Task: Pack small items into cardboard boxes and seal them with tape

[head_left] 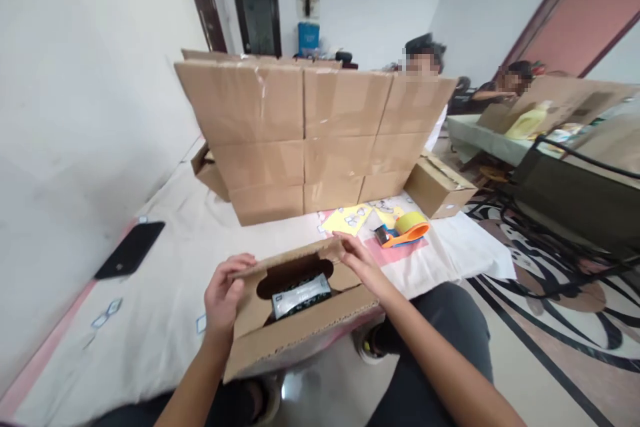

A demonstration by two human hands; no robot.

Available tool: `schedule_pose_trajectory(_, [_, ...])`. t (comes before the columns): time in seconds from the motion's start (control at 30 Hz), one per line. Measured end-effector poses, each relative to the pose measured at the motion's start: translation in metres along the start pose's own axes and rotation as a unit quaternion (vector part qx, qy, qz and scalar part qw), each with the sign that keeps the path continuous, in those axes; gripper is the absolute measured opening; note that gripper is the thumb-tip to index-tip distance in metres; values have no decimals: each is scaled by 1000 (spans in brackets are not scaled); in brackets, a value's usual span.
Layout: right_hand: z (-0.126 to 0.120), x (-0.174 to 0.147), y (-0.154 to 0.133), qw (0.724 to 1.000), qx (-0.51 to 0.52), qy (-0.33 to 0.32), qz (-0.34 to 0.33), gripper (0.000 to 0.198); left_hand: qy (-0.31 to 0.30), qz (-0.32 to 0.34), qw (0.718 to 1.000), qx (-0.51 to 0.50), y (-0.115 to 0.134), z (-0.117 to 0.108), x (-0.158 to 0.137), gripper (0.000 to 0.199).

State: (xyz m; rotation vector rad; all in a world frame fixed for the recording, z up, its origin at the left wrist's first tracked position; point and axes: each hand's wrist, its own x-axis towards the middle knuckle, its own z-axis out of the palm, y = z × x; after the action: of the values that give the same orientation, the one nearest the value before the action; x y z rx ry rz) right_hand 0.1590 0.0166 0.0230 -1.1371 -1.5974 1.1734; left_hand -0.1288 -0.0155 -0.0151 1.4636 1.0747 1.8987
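A small cardboard box (305,337) stands in front of me near the table's front edge, its long flaps raised. Inside it lies a silver-and-dark packet (302,295), seen through the opening; whatever lies beneath is hidden. My left hand (223,290) grips the box's left end, thumb at the rim and fingers over the far corner. At the right end, my right hand (361,265) is closed on the far corner, fingers over the far flap's edge. An orange tape dispenser (407,233) with a yellow roll lies beyond my right hand.
A tall cardboard partition (340,133) crosses the table ahead. Cardboard boxes stand by its right end (440,190) and left end (213,173). A black phone (131,250) lies on the left. One person sits behind the partition, another at a table on the right. A dark chair (575,213) stands there.
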Motion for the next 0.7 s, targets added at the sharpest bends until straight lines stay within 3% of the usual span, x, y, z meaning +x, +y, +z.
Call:
schedule_pose_trajectory(0.1, [-7,3,15,997,46,63,-14,49,-4,-1,1000,30,-9,5,1,49])
schedule_pose_trajectory(0.17, [-11,-3,24,994,76,70,-35,50,-7,-18,999,41,-11,6,-1,51])
schedule_pose_trajectory(0.33, [-25,-28,38,980,148,-49,-127,59,-15,-51,997,54,-11,1,-4,51])
schedule_pose_trajectory(0.5, [-33,-36,35,976,72,-148,-140,99,-12,-88,994,63,-20,-4,-1,54])
schedule_pose_trajectory(0.57, [-29,-37,30,980,77,-125,-132,97,-10,-96,993,67,-22,-3,0,54])
schedule_pose_trajectory(0.7, [-14,-37,24,984,154,5,-86,85,-10,-94,994,63,-20,8,1,53])
